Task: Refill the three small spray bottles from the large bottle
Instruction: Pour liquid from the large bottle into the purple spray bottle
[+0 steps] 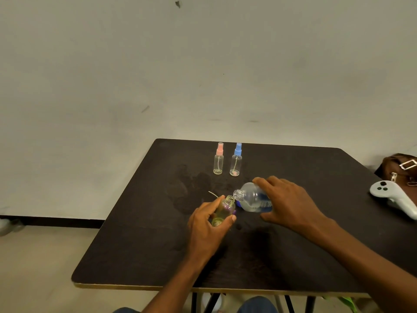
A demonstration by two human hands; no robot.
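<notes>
**Two necks meet over the dark table**

The left hand (207, 224) grips the open small bottle (223, 210), with the thumb clamped along its near side and the fingers curled round the far side. The bottle is clear, round-shouldered plastic with a yellowish tint. Its threaded neck is bare and leans toward 1 o'clock. The right hand (286, 202) grips the large bottle (252, 197) from above, fingers spread over the top and thumb pressed beneath. This bottle is clear, ribbed plastic with a blue label, and it lies almost level with its open mouth pointing to 9 o'clock, just beside the small bottle's neck. Liquid pools along its lower wall.

Both forearms reach in from 6 o'clock, the left wrist straight and the right wrist bent inward.

A thin pale dip tube (213, 194) lies on the table (158, 245) at 11 o'clock from the left hand. At 12 o'clock, well apart from the hands, the pink-capped bottle (218, 160) and the blue-capped bottle (236, 161) stand upright side by side, both clear cylinders. The tabletop is matte and dark brown with rounded corners. At 3 o'clock lies a smooth white controller (392, 195), and beyond it a brown bag (401, 166) with metal buckles.
</notes>
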